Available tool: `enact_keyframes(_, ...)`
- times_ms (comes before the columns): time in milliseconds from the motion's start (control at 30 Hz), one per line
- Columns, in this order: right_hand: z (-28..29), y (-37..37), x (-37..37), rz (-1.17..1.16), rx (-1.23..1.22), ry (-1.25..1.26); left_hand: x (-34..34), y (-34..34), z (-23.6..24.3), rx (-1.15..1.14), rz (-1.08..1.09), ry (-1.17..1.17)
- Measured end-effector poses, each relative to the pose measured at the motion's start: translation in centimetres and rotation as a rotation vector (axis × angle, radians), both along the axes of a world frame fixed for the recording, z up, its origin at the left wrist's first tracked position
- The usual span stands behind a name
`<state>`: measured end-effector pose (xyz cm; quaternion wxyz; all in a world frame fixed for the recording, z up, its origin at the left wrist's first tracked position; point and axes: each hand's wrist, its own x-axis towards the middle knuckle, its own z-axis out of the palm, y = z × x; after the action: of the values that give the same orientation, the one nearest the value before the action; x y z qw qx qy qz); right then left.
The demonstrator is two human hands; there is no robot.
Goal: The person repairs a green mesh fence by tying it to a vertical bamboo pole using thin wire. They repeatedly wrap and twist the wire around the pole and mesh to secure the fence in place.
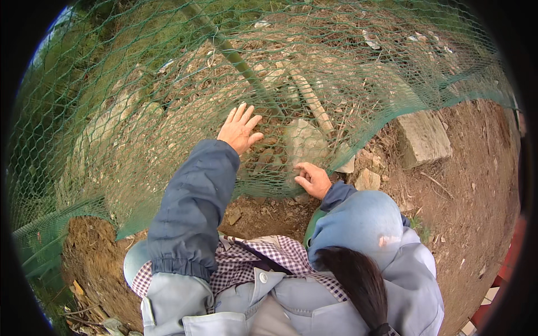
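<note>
A green mesh net (185, 112) spreads over the slope in front of me. My left hand (241, 130) lies on it, palm down with the fingers spread, just left of a pale rock (304, 143) under the mesh. Nearer to me and to the right, my right hand (312, 179) is closed at the net's lower edge, thumb and fingers curled on the mesh. Its fingertips are partly hidden. A green pole (241, 64) slants down toward the left hand, and a pale stick (311, 98) lies beyond the rock.
A large squared stone block (424, 140) sits on bare brown soil (476, 168) to the right. Smaller stones (367, 180) lie beside my right hand. My bent knee (358, 227) is close to that hand. Red and white tiles (493, 294) border the lower right.
</note>
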<state>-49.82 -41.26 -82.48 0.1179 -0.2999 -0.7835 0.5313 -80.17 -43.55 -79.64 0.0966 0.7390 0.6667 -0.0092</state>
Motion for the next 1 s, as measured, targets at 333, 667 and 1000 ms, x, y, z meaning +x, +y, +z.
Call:
enact_keyframes(333,0.2,1.8,0.3,-0.025,0.589,-0.075,3.8,1.4,-2.7,-0.044,0.205,0.199)
enact_keyframes(667,0.9,3.8,2.9,-0.266,0.518,-0.1,2.6,2.3,-5.0,-0.223,0.106,0.193)
enact_keyframes(1000,1.4,7.3,9.3,-0.493,0.639,-0.507,4.0,2.1,-5.4,-0.22,0.13,0.191)
